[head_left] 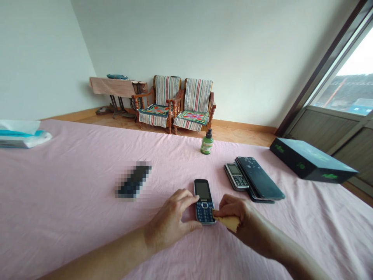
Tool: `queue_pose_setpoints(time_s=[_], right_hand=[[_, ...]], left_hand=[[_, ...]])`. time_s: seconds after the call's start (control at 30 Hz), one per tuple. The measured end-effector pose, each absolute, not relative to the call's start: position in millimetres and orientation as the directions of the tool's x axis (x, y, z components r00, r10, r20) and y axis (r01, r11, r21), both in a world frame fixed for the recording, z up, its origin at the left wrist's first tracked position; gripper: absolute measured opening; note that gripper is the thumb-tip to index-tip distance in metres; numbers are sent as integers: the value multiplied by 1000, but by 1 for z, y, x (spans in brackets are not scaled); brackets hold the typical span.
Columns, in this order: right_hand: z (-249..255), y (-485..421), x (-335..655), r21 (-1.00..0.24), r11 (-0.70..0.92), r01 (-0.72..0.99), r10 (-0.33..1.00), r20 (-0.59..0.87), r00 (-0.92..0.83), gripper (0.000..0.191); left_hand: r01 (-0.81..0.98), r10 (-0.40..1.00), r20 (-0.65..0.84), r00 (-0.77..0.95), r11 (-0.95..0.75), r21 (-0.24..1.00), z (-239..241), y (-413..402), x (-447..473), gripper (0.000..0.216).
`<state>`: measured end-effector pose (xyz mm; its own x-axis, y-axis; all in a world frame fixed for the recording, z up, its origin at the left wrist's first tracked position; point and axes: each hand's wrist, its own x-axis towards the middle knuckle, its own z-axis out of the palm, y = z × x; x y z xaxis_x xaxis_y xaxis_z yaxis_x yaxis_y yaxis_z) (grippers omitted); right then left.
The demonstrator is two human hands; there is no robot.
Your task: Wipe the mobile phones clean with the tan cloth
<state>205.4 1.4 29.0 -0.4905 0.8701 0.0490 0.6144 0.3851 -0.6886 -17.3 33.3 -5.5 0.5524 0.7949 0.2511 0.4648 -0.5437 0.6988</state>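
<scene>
A dark blue keypad phone (203,200) lies face up on the pink cloth of the table (72,171). My left hand (171,219) grips its left edge, thumb under the bottom end and fingers curled on the side. My right hand (236,216) is closed on a small yellow cloth (229,222) and presses it against the phone's lower right corner.
To the right lie a silver keypad phone (236,177) and a black smartphone (259,178) stacked on another. A green bottle (207,142) stands behind, a black box (311,159) at the right edge, a tissue pack (20,134) far left, a blurred dark object (134,181) mid-table.
</scene>
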Motion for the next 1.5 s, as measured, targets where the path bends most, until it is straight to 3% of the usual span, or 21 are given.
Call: queue_pose_setpoints(time_s=[0.7,1.5], right_hand=[[28,-2,189,-702,338,626,908,68,-414,33],[20,1,174,-711,413,570,880,151,-450,27]], left_hand=[[422,783,261,565,-546,724,-5,36,-18,51],[431,775,261,575,-558,709,-9,37,-19,49]])
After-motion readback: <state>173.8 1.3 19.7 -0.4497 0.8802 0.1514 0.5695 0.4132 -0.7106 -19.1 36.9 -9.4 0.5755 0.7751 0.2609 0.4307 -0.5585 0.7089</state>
